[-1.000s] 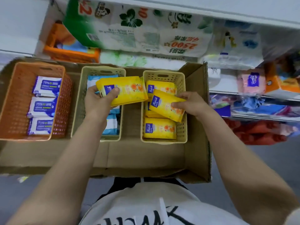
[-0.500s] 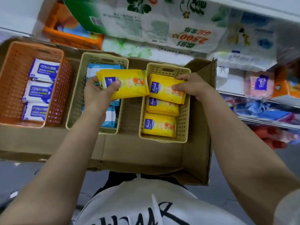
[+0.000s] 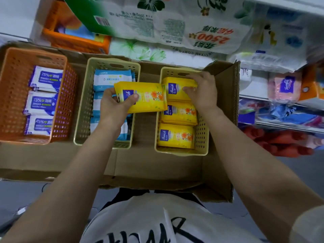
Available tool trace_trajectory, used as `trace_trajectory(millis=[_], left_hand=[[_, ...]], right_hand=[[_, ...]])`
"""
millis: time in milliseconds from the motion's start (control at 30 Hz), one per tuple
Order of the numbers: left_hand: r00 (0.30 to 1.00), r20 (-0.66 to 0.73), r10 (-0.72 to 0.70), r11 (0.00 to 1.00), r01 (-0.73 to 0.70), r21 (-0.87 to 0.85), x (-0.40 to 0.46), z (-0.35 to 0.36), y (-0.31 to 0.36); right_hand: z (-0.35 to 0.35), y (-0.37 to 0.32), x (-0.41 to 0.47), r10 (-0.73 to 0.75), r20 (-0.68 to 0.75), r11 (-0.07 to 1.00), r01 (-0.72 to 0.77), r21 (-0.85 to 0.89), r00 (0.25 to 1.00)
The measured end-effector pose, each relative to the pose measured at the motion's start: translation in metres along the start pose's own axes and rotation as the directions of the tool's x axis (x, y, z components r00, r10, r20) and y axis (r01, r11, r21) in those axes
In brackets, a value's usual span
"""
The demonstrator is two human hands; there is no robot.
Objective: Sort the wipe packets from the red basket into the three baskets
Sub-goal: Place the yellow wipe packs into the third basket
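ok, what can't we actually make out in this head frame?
- Red basket: not in the head view at all.
- Middle basket: its blue-and-white packets are partly covered by the left hand and the yellow packet it holds; count unclear.
- Right basket: the right hand covers part of the far packet; grip unclear.
- Shelf goods at the right edge: blurred, cut off.

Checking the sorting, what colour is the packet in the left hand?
Yellow packet with orange flowers, blue label; head view.
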State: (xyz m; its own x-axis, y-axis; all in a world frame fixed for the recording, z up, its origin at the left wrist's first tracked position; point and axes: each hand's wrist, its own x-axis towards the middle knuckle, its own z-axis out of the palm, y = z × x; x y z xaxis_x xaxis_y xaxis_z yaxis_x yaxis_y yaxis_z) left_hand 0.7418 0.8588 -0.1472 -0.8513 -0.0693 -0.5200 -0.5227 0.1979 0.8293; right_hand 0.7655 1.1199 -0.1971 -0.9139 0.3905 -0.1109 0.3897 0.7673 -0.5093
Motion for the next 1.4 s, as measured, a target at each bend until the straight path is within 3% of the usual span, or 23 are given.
trace_trajectory(millis=[133, 367, 500, 567, 633, 700, 800, 867, 1000, 1200, 1300, 1400], left_hand=[[0.999, 0.027, -0.018, 1.0, 0.017, 0.02, 0.003, 0.003, -0.003], [0.996, 0.085, -0.021, 0.999, 0.017, 0.05, -0.002, 0.013, -0.004], [0.987, 0.153, -0.04, 0.997, 0.029, 0.07, -0.006, 0.027, -0.003], [0.974, 0.221, -0.043, 0.998, 0.031, 0.057, -0.009, 0.036, -0.002], [0.955, 0.295, -0.038, 0.999, 0.027, 0.042, -0.012, 0.047, -0.001], [0.949, 0.316, -0.025, 0.999, 0.014, 0.038, -0.016, 0.058, -0.001], [0.98, 0.199, 0.023, 0.994, -0.044, 0.104, -0.016, 0.065, -0.006], [0.985, 0.173, 0.023, 0.979, -0.057, 0.197, -0.016, 0.062, -0.016], [0.967, 0.244, -0.073, 0.969, 0.01, 0.248, -0.022, 0.057, -0.041], [0.951, 0.272, -0.149, 0.985, 0.12, 0.121, -0.02, 0.052, -0.055], [0.95, 0.282, -0.134, 0.986, 0.101, 0.129, -0.019, 0.053, -0.057], [0.952, 0.274, -0.135, 0.987, 0.105, 0.124, -0.018, 0.053, -0.058]], right_hand=[[0.016, 0.0, -0.006, 0.105, 0.187, 0.993, -0.094, -0.067, 0.977], [0.018, -0.007, 0.001, 0.115, 0.2, 0.984, -0.085, -0.155, 0.973], [-0.016, -0.016, 0.005, 0.045, 0.184, 0.978, -0.081, 0.19, 0.982], [-0.039, -0.026, -0.001, 0.018, 0.357, 0.924, -0.152, 0.352, 0.934], [-0.054, -0.028, -0.008, -0.009, 0.592, 0.908, -0.241, 0.342, 0.806], [-0.062, -0.019, -0.011, 0.004, 0.657, 0.905, -0.283, 0.319, 0.754], [-0.071, 0.003, -0.011, 0.093, 0.518, 0.855, -0.334, 0.396, 0.85], [-0.074, 0.014, -0.009, 0.132, 0.463, 0.86, -0.333, 0.387, 0.877], [-0.067, 0.013, -0.005, 0.094, 0.536, 0.916, -0.283, 0.284, 0.839], [-0.031, -0.003, -0.002, 0.051, 0.63, 0.992, -0.113, 0.058, 0.775], [-0.007, -0.004, -0.014, 0.017, 0.544, 0.999, 0.005, -0.039, 0.839], [0.003, -0.001, -0.031, 0.027, 0.397, 0.997, 0.002, -0.071, 0.918]])
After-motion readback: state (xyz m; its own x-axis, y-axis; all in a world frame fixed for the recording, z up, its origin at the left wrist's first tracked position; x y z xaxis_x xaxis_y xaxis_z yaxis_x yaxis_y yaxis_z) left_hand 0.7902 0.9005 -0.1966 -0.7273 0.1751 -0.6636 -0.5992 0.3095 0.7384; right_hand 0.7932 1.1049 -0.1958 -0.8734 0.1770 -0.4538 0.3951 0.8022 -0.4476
